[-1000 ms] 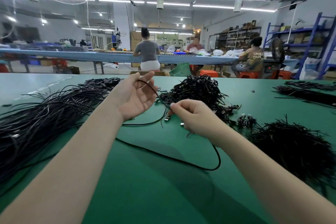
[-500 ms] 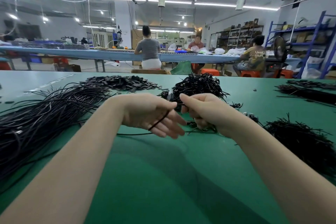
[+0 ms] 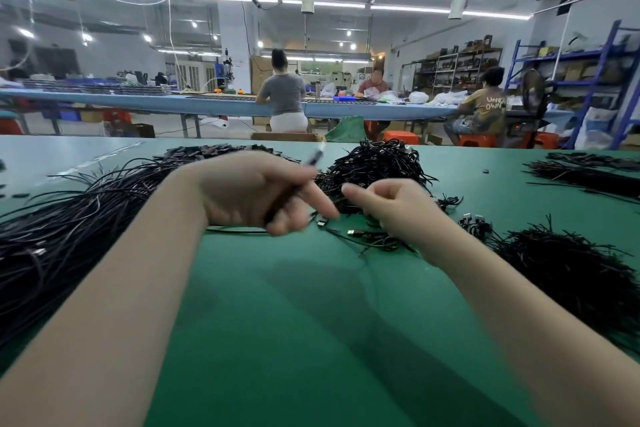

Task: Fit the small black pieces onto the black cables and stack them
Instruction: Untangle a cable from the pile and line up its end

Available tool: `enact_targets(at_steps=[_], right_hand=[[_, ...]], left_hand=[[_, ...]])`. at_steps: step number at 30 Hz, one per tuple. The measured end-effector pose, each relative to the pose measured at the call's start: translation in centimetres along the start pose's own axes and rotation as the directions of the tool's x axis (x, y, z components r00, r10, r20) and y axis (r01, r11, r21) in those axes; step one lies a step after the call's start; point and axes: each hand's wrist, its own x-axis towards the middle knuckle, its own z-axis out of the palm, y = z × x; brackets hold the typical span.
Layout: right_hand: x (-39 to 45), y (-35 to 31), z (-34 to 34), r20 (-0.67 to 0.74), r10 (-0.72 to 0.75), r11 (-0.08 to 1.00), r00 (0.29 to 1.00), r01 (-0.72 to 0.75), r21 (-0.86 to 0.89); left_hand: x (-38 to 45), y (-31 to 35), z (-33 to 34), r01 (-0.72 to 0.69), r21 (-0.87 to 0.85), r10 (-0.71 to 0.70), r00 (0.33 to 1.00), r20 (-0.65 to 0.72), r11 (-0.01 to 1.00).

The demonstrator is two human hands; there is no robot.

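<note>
Left hand, motion-blurred, fingers curled round a thin black rubber-coated cable; its plug end, dark body with a pale metal tip, sticks up and away past the knuckles. Right hand just right of that grip, fingers curled in and index tip pointing toward the left hand; cannot tell if it pinches anything, too blurred and small. Both hands hover over the flat green table top. Directly behind the grip: tangled heap of bundled black cables. Just below and right of the grip, loose cable ends with small silver connectors lie on the table. Left of the grip, big sheaf of long straight black cables spreads toward the near edge. Behind the left hand, pile of small flat black pieces, partly hidden. Right of the right hand, bushy mound of short black strands; further right, another cable bundle. Three people seated at a long blue bench well beyond.
</note>
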Motion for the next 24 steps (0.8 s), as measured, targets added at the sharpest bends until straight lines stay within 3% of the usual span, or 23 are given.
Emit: enact_targets(at_steps=[2,3,5,7,9,10,12,15,17,18,19,21,24], right_hand=[[0.2,-0.9,0.0,-0.055,-0.109,0.994,0.993,0.109,0.009],[0.2,-1.4,0.4,-0.026,-0.144,0.988,0.989,0.145,0.053],[0.0,-1.8,1.4,0.112,-0.145,0.965,0.983,0.115,0.236],[-0.3,-1.2,2.1,0.329,-0.091,0.935,0.940,-0.033,0.352],[-0.7,0.1,2.3,0.513,0.025,0.943,0.858,-0.190,0.273],[-0.9,0.8,2.4,0.545,0.092,0.951,0.833,-0.235,0.198],[-0.7,1.6,2.2,0.456,0.212,0.957,0.864,-0.278,0.082],[0.1,1.3,0.9,0.068,0.209,0.977,0.976,-0.211,0.028],[0.4,0.4,0.1,-0.206,0.051,0.999,0.977,-0.049,0.014],[0.5,-0.1,0.1,-0.286,-0.039,0.999,0.957,0.033,-0.024],[0.5,-0.7,0.3,-0.317,-0.117,0.992,0.941,0.096,-0.082],[0.1,-1.8,1.4,-0.256,-0.226,0.964,0.940,0.179,-0.195],[-0.5,-2.2,3.3,-0.082,-0.297,0.946,0.952,0.280,-0.165]], left_hand=[[1.9,-0.6,1.4,0.158,0.099,-0.144,0.980,-0.137,0.982],[2.7,-0.7,1.8,0.109,0.021,-0.103,0.974,-0.204,0.994],[3.6,-0.4,1.7,-0.180,-0.310,0.061,0.931,-0.360,0.934],[3.0,0.2,0.8,-0.482,-0.496,0.212,0.837,-0.504,0.722],[1.7,0.9,0.2,-0.614,-0.549,0.338,0.781,-0.524,0.567],[1.0,1.1,0.2,-0.622,-0.551,0.365,0.779,-0.510,0.556],[-0.1,1.1,0.3,-0.530,-0.487,0.340,0.838,-0.428,0.694],[-0.1,0.5,1.0,-0.110,-0.146,0.080,0.978,-0.193,0.983],[1.3,-0.2,1.9,0.159,0.091,-0.138,0.971,-0.197,0.983],[2.2,-0.4,2.3,0.200,0.083,-0.174,0.953,-0.247,0.976],[2.9,-0.6,2.6,0.160,-0.022,-0.160,0.941,-0.299,0.987],[3.9,-0.7,2.5,-0.064,-0.300,-0.060,0.920,-0.387,0.952],[3.9,-0.8,1.6,-0.335,-0.413,0.102,0.865,-0.492,0.847]])
